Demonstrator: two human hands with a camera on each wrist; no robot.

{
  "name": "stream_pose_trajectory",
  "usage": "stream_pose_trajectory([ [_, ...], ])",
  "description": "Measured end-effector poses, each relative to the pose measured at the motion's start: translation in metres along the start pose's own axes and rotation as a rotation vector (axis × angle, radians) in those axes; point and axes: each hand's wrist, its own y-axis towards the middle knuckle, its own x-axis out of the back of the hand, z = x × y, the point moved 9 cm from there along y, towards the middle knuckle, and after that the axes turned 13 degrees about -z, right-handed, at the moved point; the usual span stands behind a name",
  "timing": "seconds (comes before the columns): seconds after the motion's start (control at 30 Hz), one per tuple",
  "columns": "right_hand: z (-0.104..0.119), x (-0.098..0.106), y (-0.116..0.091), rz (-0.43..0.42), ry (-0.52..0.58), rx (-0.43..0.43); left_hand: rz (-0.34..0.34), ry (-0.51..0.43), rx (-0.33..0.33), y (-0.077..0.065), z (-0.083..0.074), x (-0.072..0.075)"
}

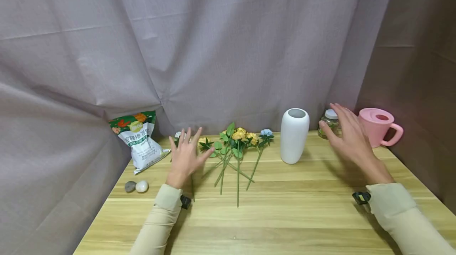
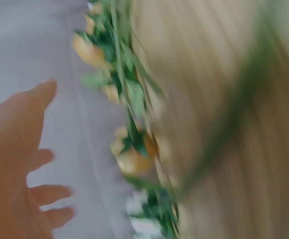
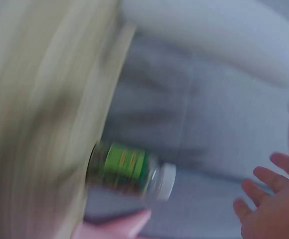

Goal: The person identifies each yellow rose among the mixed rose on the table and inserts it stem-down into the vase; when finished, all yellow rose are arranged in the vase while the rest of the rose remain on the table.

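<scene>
My left hand (image 1: 185,156) is spread with straight fingers over the left end of the flowers, holding nothing. Beside it lie artificial yellow flowers (image 1: 239,134) with green stems, a blue flower (image 1: 266,132) and a white flower (image 2: 145,219), which the hand partly hides in the head view. My right hand (image 1: 348,138) hovers with its fingers extended and nothing in them, in front of a small jar (image 3: 126,168) with a white lid and green label. Left of that hand stands a tall white vase (image 1: 294,138). A pink watering can (image 1: 378,125) stands just to its right.
At the back left, a white and green printed bag (image 1: 144,148) leans near the grey curtain (image 1: 228,49). A grey stone (image 1: 130,186) and a white stone (image 1: 142,186) lie in front of it. The wooden table (image 1: 278,215) stretches toward the person.
</scene>
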Motion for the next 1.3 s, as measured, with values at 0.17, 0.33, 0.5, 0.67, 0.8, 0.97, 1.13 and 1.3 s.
stream_pose_trajectory([
  [0.17, 0.027, -0.014, 0.002, -0.036, 0.275, -0.096, -0.008, -0.110, -0.069, -0.001, -0.048, -0.009],
  [0.33, 0.044, -0.044, 0.000, 0.022, 0.406, -0.149, -0.011, -0.257, -0.063, -0.003, -0.086, -0.023],
  [0.5, 0.044, -0.063, -0.005, 0.040, 0.449, -0.215, 0.112, -0.316, 0.020, -0.010, -0.107, -0.042],
  [0.67, 0.040, -0.066, -0.012, 0.006, 0.509, -0.311, 0.217, -0.400, 0.103, -0.019, -0.113, -0.054],
  [0.8, 0.040, -0.067, -0.013, -0.015, 0.543, -0.335, 0.231, -0.460, 0.121, -0.020, -0.115, -0.054],
  [0.97, 0.039, -0.066, -0.010, -0.038, 0.558, -0.327, 0.242, -0.530, 0.148, -0.017, -0.114, -0.052],
  [1.13, 0.037, -0.065, -0.007, -0.041, 0.554, -0.320, 0.302, -0.644, 0.212, -0.017, -0.111, -0.055],
  [1.3, 0.032, -0.066, -0.007, -0.033, 0.554, -0.332, 0.313, -0.704, 0.230, -0.014, -0.108, -0.053],
])
